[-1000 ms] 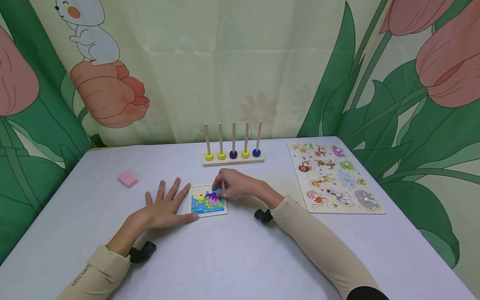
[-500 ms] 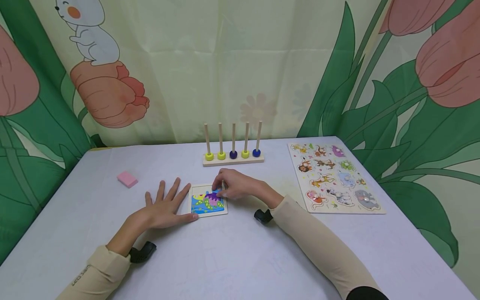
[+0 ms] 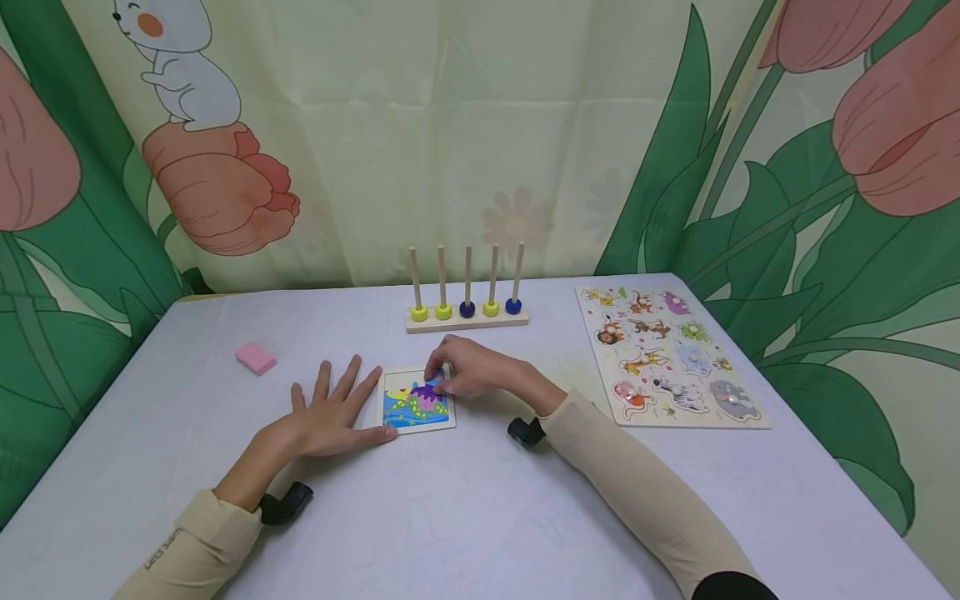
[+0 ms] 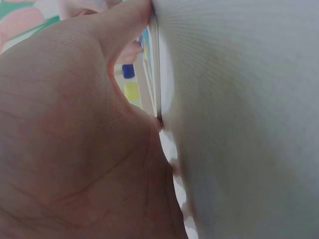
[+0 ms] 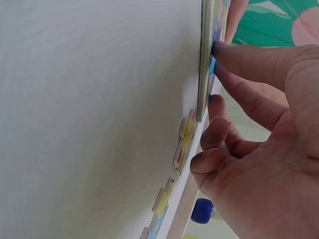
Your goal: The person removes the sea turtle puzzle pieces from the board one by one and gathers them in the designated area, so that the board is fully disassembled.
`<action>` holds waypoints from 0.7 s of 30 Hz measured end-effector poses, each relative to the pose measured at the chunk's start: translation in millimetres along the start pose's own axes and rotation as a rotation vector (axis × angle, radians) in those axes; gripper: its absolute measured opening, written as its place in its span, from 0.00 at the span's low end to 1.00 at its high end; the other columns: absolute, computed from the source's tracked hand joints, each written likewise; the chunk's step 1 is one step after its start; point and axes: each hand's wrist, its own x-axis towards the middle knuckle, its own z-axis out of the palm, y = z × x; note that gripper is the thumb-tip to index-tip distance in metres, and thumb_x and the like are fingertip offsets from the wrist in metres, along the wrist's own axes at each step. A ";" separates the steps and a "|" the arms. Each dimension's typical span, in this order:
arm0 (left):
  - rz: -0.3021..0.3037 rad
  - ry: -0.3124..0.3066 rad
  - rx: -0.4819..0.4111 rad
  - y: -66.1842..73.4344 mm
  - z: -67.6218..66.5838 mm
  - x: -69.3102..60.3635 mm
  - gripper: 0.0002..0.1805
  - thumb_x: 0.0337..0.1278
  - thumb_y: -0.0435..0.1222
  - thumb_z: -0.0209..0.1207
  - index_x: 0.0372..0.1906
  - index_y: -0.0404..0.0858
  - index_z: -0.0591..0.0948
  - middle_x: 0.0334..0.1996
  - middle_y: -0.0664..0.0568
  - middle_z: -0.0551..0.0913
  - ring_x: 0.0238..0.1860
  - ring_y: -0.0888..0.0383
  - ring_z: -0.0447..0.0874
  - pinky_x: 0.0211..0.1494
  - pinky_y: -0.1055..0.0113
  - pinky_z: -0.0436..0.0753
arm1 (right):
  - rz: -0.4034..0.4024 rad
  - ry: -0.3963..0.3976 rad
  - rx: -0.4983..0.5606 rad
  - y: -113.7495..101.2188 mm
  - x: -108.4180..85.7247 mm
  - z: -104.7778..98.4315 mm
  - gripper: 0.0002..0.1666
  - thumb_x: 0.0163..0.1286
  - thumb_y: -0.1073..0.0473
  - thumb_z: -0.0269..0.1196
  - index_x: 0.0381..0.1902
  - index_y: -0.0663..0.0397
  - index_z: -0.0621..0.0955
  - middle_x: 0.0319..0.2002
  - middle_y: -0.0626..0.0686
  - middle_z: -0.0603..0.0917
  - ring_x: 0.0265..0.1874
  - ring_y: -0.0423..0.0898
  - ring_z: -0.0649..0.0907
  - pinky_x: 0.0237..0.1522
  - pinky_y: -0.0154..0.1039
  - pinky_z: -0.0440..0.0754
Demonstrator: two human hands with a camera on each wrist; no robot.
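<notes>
A small jigsaw puzzle (image 3: 416, 408) with a blue, yellow and purple sea picture lies in a pale wooden tray (image 3: 423, 430) on the table. A pale bare strip shows along its top left. My left hand (image 3: 322, 425) lies with fingers spread, its thumb and index fingertip at the tray's left side. My right hand (image 3: 472, 367) has thumb and index finger on a blue puzzle piece (image 5: 213, 65) at the upper right of the picture, seeming to pinch it. In the right wrist view its other fingers are curled. The hand hides that corner from the head view.
In the right wrist view, yellow-and-red loose pieces (image 5: 184, 142) lie beyond the tray. Behind stands a bead-and-peg stand (image 3: 467, 321) with yellow and blue beads. A pink block (image 3: 256, 359) lies left, an animal peg board (image 3: 667, 358) right. A printed curtain (image 3: 360, 167) hangs behind.
</notes>
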 end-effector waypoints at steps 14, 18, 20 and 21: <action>-0.002 -0.003 0.002 0.1 -0.4 0.1 0.67 0.51 0.82 0.53 0.88 0.50 0.49 0.88 0.39 0.33 0.84 0.24 0.21 0.70 0.13 0.25 | 0.025 -0.006 0.049 -0.8 -0.1 -1.9 0.24 0.72 0.61 0.70 0.64 0.54 0.80 0.59 0.58 0.85 0.57 0.52 0.81 0.67 0.49 0.79; -0.003 -0.005 0.001 0.1 -0.2 0.3 0.67 0.51 0.82 0.53 0.88 0.50 0.49 0.88 0.40 0.32 0.84 0.24 0.20 0.70 0.13 0.25 | 0.031 -0.002 0.045 0.8 -0.2 -1.0 0.24 0.72 0.61 0.70 0.64 0.55 0.82 0.59 0.56 0.85 0.58 0.49 0.81 0.68 0.48 0.78; -0.003 -0.006 -0.001 0.1 -0.1 0.4 0.67 0.51 0.82 0.53 0.88 0.50 0.49 0.88 0.40 0.32 0.84 0.24 0.20 0.70 0.13 0.25 | 0.028 0.002 0.043 1.7 -0.2 -0.6 0.23 0.72 0.61 0.70 0.63 0.55 0.84 0.59 0.56 0.85 0.58 0.49 0.81 0.67 0.48 0.78; -0.003 -0.006 -0.003 0.1 0.0 0.4 0.67 0.51 0.82 0.53 0.88 0.50 0.49 0.88 0.40 0.32 0.84 0.24 0.20 0.70 0.13 0.25 | 0.029 0.002 0.041 1.9 -0.4 -0.6 0.23 0.72 0.60 0.70 0.63 0.54 0.84 0.59 0.56 0.85 0.58 0.49 0.80 0.67 0.48 0.78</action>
